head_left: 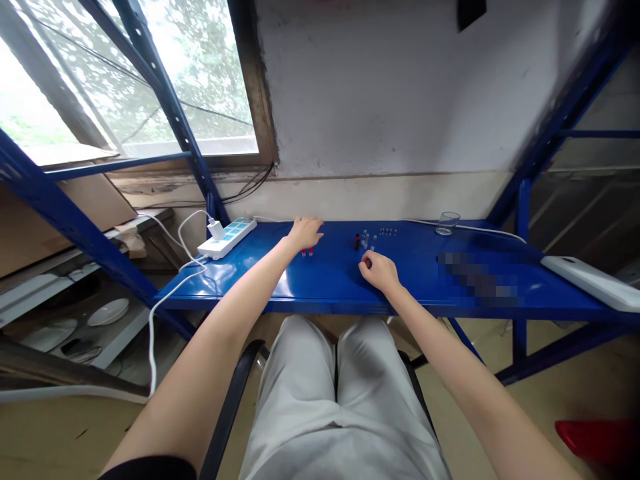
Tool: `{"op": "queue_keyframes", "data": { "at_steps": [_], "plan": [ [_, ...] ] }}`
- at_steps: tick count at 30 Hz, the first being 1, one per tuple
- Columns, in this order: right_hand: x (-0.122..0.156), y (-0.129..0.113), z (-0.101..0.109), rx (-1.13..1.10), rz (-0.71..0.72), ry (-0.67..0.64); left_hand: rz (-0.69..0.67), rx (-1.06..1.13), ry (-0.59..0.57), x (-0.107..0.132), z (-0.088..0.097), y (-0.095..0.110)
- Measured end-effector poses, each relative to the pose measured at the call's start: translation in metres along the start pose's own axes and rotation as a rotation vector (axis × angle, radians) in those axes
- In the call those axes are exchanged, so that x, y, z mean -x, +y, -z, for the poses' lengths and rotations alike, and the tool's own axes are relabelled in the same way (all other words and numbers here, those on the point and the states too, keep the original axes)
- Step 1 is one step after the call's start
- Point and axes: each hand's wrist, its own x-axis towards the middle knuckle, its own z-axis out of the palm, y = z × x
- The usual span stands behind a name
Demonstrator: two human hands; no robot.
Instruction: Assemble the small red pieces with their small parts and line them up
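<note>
My left hand reaches over the blue tabletop with its fingers stretched out and apart. Just below it stand two small pieces with red and clear parts, partly covered by the hand. My right hand is closed near the front of the table, its fingers curled in; what they may hold is hidden. Beyond that hand are several small clear pieces, perhaps little vials, and a small red and black piece. Farther back lies a row of tiny light pieces.
A white power strip with a plugged-in cord is at the left end. On the right are a drinking glass, a blurred-out dark item and a white device. Blue frame posts flank the table; a wall rises behind.
</note>
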Motion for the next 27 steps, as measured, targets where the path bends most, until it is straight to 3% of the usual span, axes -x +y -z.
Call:
{"op": "queue_keyframes", "data": {
  "at_steps": [3,6,11,14,24,27],
  "plan": [
    [0.0,0.0,0.001,0.019,-0.07,0.034,-0.158,0.131,0.119,0.004,-0.006,0.026],
    [-0.001,0.002,0.0,0.038,-0.142,0.067,-0.219,0.215,0.113,0.007,-0.027,0.052],
    [-0.002,0.005,0.0,0.052,-0.242,0.076,-0.042,0.246,0.008,0.009,-0.073,0.077],
    [-0.002,0.005,0.0,0.037,-0.263,0.054,0.031,0.262,-0.001,0.007,-0.09,0.084],
    [-0.002,0.007,-0.001,0.059,-0.284,0.017,0.092,0.193,0.078,-0.008,-0.104,0.094],
    [-0.004,0.009,-0.003,0.053,-0.264,0.021,0.064,0.131,0.168,-0.012,-0.103,0.094]
  ]
}}
